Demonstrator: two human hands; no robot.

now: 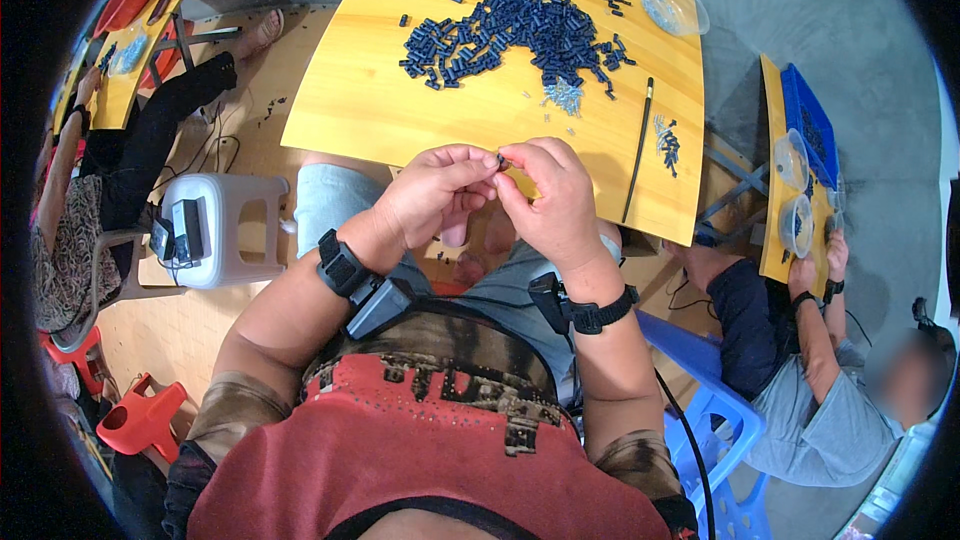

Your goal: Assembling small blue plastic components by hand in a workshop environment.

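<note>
My left hand (437,195) and my right hand (552,198) meet over the near edge of a yellow wooden table (380,110). Both pinch one small dark blue plastic part (501,159) between their fingertips. Beyond the hands lies a big heap of the same dark blue parts (515,30), with a small pile of silvery metal bits (564,95) at its near side. Black bands sit on both my wrists.
A thin black rod (638,145) lies right of the heap, beside a few more parts (668,145). A clear plastic bowl (672,4) stands at the far right corner. A white stool (225,225) carries a black device on my left. Other people work at tables left and right.
</note>
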